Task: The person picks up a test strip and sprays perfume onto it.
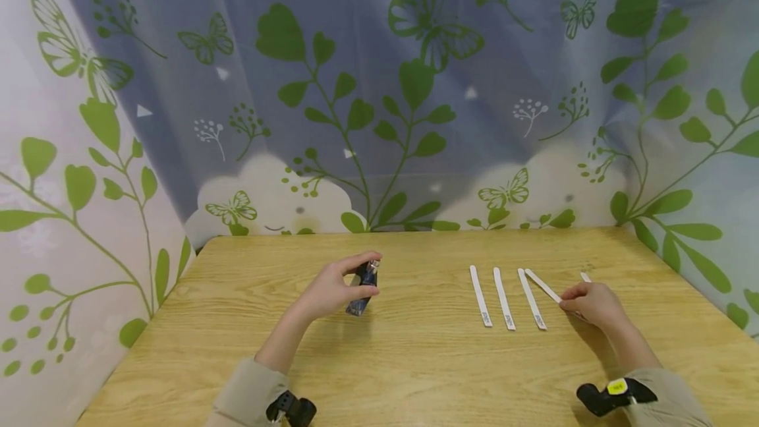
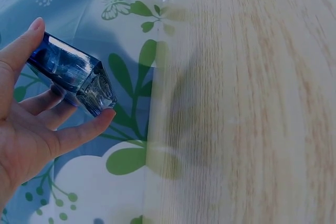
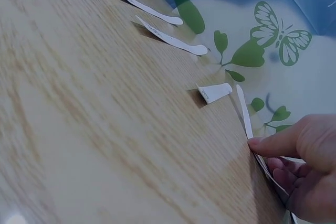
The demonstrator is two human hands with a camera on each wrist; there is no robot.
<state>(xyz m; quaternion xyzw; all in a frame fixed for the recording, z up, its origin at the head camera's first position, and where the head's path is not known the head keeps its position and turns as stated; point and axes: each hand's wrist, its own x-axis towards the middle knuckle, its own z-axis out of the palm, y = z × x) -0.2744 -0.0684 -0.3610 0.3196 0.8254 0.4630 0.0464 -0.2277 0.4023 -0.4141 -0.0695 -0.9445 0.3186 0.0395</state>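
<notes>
My left hand (image 1: 329, 292) holds a blue faceted glass perfume bottle (image 1: 358, 302) tilted above the table, thumb and fingers at its sides and ends. The left wrist view shows the bottle (image 2: 68, 69) apart from the tabletop. On the right, my right hand (image 1: 601, 305) pinches a white paper test strip (image 1: 542, 286) slanting up to the left. In the right wrist view, thumb and fingers grip that strip (image 3: 244, 108) partway along. Three similar strips, the nearest one (image 1: 532, 298) among them, lie side by side left of this hand. Another strip's tip (image 1: 585, 277) shows behind the hand, the remainder hidden.
The light wooden table (image 1: 415, 354) spans the space below both hands. A patterned curtain (image 1: 367, 196) with green leaves and butterflies stands along the back edge and sides. Dark wrist devices sit on both sleeves (image 1: 252, 391).
</notes>
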